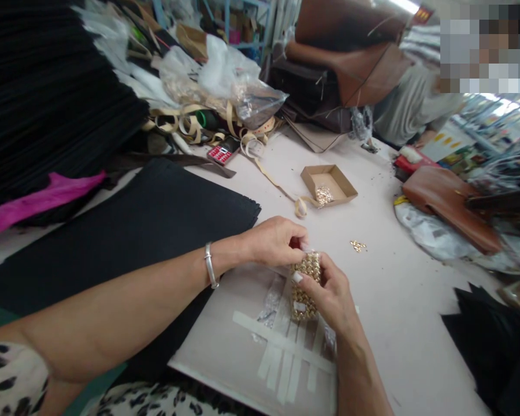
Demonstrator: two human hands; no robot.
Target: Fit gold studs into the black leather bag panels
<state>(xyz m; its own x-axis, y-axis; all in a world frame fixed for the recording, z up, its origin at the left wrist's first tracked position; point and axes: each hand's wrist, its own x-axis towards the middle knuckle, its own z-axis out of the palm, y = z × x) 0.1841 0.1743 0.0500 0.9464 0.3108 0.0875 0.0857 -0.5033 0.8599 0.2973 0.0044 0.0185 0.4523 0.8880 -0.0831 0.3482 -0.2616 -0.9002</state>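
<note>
My right hand is closed round a clear bag of gold metal pieces, its thumb across the front. At the bag's upper end, my left hand pinches what looks like its clear plastic edge; the fingertips are partly hidden. Below the hands lies a board crossed by pale tape strips, with crumpled clear plastic on it. A few small gold pieces lie loose on the table to the right. Beyond the hands stands an open cardboard box holding a small packet of gold pieces.
Stacked black sheets spread out at left, beside a pink strip. Plastic bags and beige strapping crowd the back. Brown leather pieces lie at right, with black pieces nearer. A person is behind the table.
</note>
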